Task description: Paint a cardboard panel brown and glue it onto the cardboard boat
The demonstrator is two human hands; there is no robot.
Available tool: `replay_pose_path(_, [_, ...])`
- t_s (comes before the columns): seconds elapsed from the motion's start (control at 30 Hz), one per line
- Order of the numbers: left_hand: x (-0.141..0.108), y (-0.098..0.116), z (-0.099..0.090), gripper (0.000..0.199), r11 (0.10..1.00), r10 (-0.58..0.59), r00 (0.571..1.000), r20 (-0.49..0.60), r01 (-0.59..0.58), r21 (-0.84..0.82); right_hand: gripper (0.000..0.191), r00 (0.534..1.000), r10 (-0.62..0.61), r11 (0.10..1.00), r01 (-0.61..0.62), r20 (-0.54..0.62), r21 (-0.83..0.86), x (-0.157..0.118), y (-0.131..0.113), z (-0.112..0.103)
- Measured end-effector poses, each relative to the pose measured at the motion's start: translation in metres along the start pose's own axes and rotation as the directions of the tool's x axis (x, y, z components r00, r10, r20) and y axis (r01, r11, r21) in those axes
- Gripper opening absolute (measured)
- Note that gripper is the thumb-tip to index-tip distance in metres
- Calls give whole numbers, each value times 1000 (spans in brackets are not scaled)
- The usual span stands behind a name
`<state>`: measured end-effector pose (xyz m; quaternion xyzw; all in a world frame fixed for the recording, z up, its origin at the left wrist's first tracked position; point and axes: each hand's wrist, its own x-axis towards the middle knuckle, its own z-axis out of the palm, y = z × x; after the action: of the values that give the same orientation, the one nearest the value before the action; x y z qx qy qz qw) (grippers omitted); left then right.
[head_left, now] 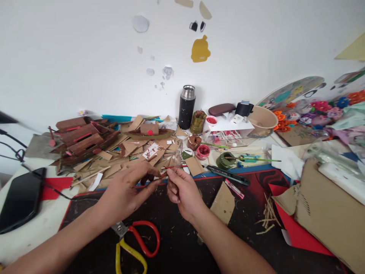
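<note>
My left hand (129,186) and my right hand (184,190) meet over the back edge of the dark mat (176,236). Fingers and thumbs of both are closed in a pinch around a small reddish-brown piece (163,175), largely hidden by the fingertips. Brown stains mark the left fingers. Just behind the fingertips is a thin red stick (174,166), perhaps a brush handle. Scissors (134,232) with one red and one yellow handle lie below my left wrist, their blades partly covered by it.
Cardboard scraps (122,148) and brown model boats (82,137) crowd the back left. A black flask (187,108), open paint jars (203,151) and a utility knife (226,174) lie beyond my right hand. At left rests a black phone (23,198); cardboard (330,213) fills the right.
</note>
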<state>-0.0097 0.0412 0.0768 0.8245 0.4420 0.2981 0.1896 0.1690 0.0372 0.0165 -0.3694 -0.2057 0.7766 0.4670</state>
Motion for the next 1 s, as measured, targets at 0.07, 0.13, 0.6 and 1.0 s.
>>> replay_pose_path(0.07, [-1,-1,-1,5,1000,-31,1000,4,31,-4,45,1000,-4,1000,4,3,-17,0,1,1])
replay_pose_path(0.13, [-2,-1,-3,7,997,-74,997,3,74,-17,45,1000,-1,1000,2,10,-31,-1,1,1])
replay_pose_path(0.6, [-4,-13,-23,28,934,-356,934,29,357,-22,41,994,-109,981,102,-30,-165,-2,-4,0])
replay_pose_path(1.0, [-6,-10,-21,23,960,-281,955,99,278,45,17,905,-383,513,376,186,-772,-14,-2,0])
